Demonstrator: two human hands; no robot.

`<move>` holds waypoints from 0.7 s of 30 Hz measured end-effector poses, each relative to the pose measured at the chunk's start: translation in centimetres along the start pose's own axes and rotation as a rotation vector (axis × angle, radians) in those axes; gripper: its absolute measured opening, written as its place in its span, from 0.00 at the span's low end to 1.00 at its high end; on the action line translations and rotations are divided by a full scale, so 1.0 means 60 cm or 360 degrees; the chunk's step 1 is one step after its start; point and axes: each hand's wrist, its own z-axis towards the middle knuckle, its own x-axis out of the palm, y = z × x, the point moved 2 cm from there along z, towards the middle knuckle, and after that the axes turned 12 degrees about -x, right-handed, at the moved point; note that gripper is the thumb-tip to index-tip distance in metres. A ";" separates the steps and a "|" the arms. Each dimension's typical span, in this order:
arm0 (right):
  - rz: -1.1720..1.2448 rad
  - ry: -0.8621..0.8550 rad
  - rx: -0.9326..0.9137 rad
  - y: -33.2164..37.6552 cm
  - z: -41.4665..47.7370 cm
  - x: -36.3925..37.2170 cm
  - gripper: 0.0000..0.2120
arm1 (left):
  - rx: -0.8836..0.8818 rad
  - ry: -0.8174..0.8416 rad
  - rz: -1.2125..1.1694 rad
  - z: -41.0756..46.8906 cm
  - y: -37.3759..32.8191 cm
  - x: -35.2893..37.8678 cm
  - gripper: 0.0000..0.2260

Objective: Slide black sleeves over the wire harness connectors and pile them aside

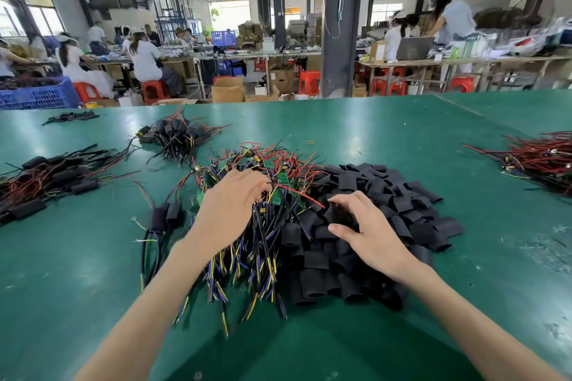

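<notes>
Factory floor: worktables [433,62], seated workers [145,59] (cartons [227,93] stacked).

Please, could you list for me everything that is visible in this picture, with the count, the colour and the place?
harness pile: one, green boards with red, black and yellow wires, table centre
black sleeves: one large pile, black, right of the harness pile
sleeved harnesses: three groups, black and red, left half of the table
red wire pile: one, right edge
rubber band: one, yellow, behind the harness pile
table: one, green
crate: one, blue, beyond the table, left
stools: several, red, background
workers: several, background benches
left hand: one, fingers stretched onto the harness pile
right hand: one, fingers arched over the black sleeves, grip unclear
</notes>
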 end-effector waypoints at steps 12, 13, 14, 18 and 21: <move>0.0038 -0.0091 0.0169 -0.011 -0.001 0.012 0.17 | -0.0102 -0.0206 -0.0317 -0.045 0.019 0.034 0.08; 0.0034 -0.0098 0.0171 -0.010 0.000 0.011 0.17 | -0.0099 -0.0194 -0.0336 -0.047 0.018 0.035 0.08; 0.0033 -0.0103 0.0171 -0.009 0.000 0.010 0.17 | -0.0091 -0.0177 -0.0341 -0.049 0.017 0.037 0.08; 0.0087 -0.0157 0.0165 -0.002 0.001 0.007 0.18 | -0.0057 -0.0115 -0.0303 -0.055 0.013 0.041 0.09; 0.0137 -0.0210 0.0177 0.001 0.002 0.002 0.18 | -0.0047 -0.0106 -0.0276 -0.056 0.014 0.042 0.11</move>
